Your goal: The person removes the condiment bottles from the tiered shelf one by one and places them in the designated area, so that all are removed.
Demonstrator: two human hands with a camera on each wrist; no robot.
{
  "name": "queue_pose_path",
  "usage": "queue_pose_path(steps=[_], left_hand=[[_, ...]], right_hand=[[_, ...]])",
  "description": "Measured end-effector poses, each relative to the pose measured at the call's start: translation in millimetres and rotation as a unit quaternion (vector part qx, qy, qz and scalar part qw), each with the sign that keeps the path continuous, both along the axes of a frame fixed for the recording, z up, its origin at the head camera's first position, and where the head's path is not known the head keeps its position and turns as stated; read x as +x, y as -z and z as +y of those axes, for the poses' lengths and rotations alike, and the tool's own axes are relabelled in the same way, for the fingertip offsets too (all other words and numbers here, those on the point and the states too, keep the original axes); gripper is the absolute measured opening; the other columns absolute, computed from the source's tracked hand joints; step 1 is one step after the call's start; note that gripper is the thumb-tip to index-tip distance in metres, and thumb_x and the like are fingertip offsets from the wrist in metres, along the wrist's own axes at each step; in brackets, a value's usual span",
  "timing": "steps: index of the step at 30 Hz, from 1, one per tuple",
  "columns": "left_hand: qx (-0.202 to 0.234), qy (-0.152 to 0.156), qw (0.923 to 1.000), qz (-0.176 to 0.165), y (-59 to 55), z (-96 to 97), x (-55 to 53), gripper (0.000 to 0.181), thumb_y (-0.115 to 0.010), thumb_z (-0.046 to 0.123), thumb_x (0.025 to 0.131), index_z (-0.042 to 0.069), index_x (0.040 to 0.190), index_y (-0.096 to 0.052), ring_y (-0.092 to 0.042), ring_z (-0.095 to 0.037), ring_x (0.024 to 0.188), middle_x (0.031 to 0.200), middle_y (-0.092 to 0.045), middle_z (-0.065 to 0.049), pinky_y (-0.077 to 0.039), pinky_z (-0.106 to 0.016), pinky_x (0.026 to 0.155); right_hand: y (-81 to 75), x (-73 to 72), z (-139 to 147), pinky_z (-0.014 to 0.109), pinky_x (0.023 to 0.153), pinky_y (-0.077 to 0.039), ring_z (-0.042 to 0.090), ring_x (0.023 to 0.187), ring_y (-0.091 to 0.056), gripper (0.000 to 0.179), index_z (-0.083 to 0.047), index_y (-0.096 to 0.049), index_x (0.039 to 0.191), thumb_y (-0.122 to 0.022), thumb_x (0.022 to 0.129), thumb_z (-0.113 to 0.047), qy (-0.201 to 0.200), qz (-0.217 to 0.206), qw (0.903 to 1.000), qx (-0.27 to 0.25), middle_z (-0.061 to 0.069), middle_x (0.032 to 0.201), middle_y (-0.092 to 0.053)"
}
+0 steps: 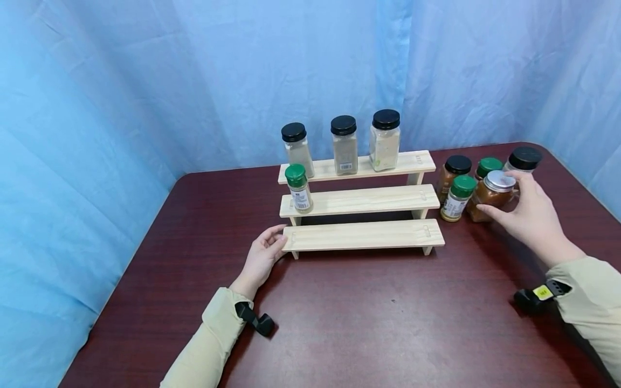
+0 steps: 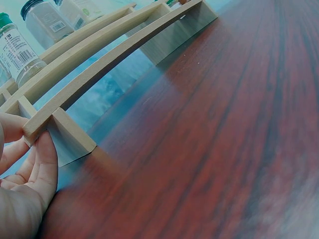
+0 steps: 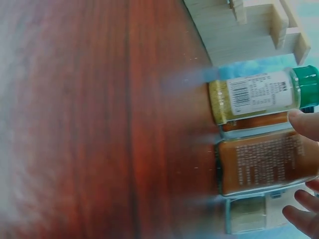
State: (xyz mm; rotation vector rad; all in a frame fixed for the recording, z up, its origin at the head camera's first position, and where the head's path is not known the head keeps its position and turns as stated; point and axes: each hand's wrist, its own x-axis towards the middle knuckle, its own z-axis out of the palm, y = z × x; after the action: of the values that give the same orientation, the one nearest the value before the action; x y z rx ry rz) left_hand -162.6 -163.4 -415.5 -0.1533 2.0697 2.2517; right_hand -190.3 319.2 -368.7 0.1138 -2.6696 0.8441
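Note:
My left hand (image 1: 262,256) pinches the left end of the lowest step of a three-step wooden rack (image 1: 364,236); the left wrist view shows the fingertips at the board's corner (image 2: 35,132). On the right, my right hand (image 1: 533,213) spreads around a square jar of brown spice with a silver lid (image 1: 499,181). In the right wrist view the thumb (image 3: 305,124) lies along one side of this brown jar (image 3: 269,162), and the other fingers (image 3: 301,214) stand apart from its opposite side.
Three black-lidded jars (image 1: 344,148) stand on the top step. A green-capped shaker (image 1: 299,191) occupies the middle step's left end. Beside the silver-lidded jar are another green-capped shaker (image 1: 457,199), a black-lidded brown jar (image 1: 448,175), a green cap (image 1: 489,164) and a black-lidded jar (image 1: 525,158).

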Motion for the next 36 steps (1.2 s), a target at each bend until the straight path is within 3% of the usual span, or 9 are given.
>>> queue_pose_path(steps=[4, 9, 11, 15, 18, 25, 29, 32, 36], left_hand=[[-0.001, 0.000, 1.0000, 0.002, 0.3, 0.1, 0.1, 0.038, -0.050, -0.001, 0.095, -0.005, 0.133, -0.045, -0.052, -0.002, 0.074, 0.086, -0.052, 0.005, -0.046, -0.016, 0.066], [0.002, 0.000, 1.0000, 0.000, 0.0, 0.1, 0.3, 0.038, -0.049, -0.001, 0.096, -0.005, 0.134, -0.045, -0.053, -0.002, 0.074, 0.087, -0.053, 0.005, -0.047, -0.016, 0.066], [0.005, 0.002, 1.0000, 0.000, -0.2, 0.0, 0.5, 0.039, -0.049, -0.001, 0.096, -0.005, 0.134, -0.044, -0.053, -0.002, 0.074, 0.087, -0.053, 0.005, -0.047, -0.016, 0.067], [0.007, 0.007, 0.9999, 0.002, -0.2, -0.2, 0.5, 0.039, -0.049, 0.000, 0.096, -0.006, 0.134, -0.043, -0.054, -0.002, 0.074, 0.087, -0.052, 0.005, -0.047, -0.016, 0.067], [0.005, 0.012, 0.9999, 0.004, -0.2, -0.5, 0.6, 0.039, -0.048, 0.000, 0.097, -0.006, 0.135, -0.043, -0.055, -0.002, 0.075, 0.088, -0.052, 0.004, -0.048, -0.016, 0.069], [0.004, 0.007, 1.0000, -0.004, -0.2, -1.4, 1.7, 0.039, -0.049, 0.000, 0.096, -0.004, 0.135, -0.044, -0.054, -0.002, 0.075, 0.088, -0.053, 0.004, -0.048, -0.017, 0.068], [0.004, 0.006, 1.0000, -0.001, -1.1, -2.0, 1.8, 0.039, -0.049, 0.000, 0.096, -0.003, 0.135, -0.044, -0.056, -0.003, 0.076, 0.090, -0.053, 0.003, -0.049, -0.017, 0.069], [0.003, 0.008, 1.0000, 0.002, -1.2, -1.6, 1.6, 0.039, -0.049, 0.001, 0.096, -0.004, 0.135, -0.044, -0.056, -0.002, 0.076, 0.089, -0.053, 0.003, -0.050, -0.017, 0.069], [0.001, 0.011, 0.9999, 0.003, -1.0, -0.4, 1.8, 0.040, -0.050, 0.001, 0.096, -0.006, 0.135, -0.043, -0.055, -0.002, 0.076, 0.088, -0.053, 0.004, -0.049, -0.016, 0.069]], right_hand=[[-7.4, 2.4, -1, 0.023, 0.065, -0.030, 0.043, 0.092, -0.044, 0.075, 0.006, -0.031, 0.137, -0.076, 0.079, -0.009, 0.000, 0.014, 0.9999, 0.010, 0.032, 0.118, -0.042], [-16.5, 6.5, -4, 0.054, 0.079, -0.032, 0.047, 0.107, -0.038, 0.072, 0.008, -0.035, 0.136, -0.075, 0.077, -0.004, 0.005, 0.046, 0.9989, 0.007, 0.034, 0.122, -0.041], [-20.1, 9.2, -7, 0.058, 0.084, -0.030, 0.047, 0.111, -0.038, 0.068, 0.009, -0.038, 0.133, -0.074, 0.077, -0.002, 0.010, 0.074, 0.9972, 0.006, 0.034, 0.123, -0.042], [-26.1, 15.0, -17, 0.038, 0.083, -0.035, 0.042, 0.103, -0.043, 0.063, 0.008, -0.044, 0.128, -0.076, 0.074, 0.001, 0.003, 0.142, 0.9899, 0.003, 0.032, 0.122, -0.047], [-29.0, 18.4, -27, 0.024, 0.074, -0.028, 0.038, 0.097, -0.046, 0.064, 0.007, -0.047, 0.126, -0.077, 0.071, 0.003, -0.016, 0.173, 0.9848, 0.001, 0.030, 0.120, -0.050], [-29.1, 20.5, -56, 0.038, 0.087, -0.040, 0.039, 0.104, -0.049, 0.064, 0.005, -0.050, 0.124, -0.079, 0.067, 0.007, -0.067, 0.194, 0.9787, 0.001, 0.026, 0.117, -0.052], [-30.1, 17.7, -77, 0.016, 0.085, -0.036, 0.036, 0.101, -0.051, 0.061, 0.005, -0.050, 0.121, -0.078, 0.068, 0.007, -0.106, 0.206, 0.9728, -0.003, 0.024, 0.113, -0.053], [-29.9, 15.1, -92, 0.006, 0.092, -0.032, 0.035, 0.101, -0.052, 0.059, 0.006, -0.051, 0.120, -0.079, 0.068, 0.008, -0.131, 0.206, 0.9696, -0.018, 0.023, 0.112, -0.053], [-27.8, 12.8, -112, 0.024, 0.096, -0.044, 0.032, 0.104, -0.053, 0.056, 0.007, -0.052, 0.117, -0.080, 0.068, 0.006, -0.150, 0.197, 0.9683, -0.033, 0.022, 0.112, -0.054]])
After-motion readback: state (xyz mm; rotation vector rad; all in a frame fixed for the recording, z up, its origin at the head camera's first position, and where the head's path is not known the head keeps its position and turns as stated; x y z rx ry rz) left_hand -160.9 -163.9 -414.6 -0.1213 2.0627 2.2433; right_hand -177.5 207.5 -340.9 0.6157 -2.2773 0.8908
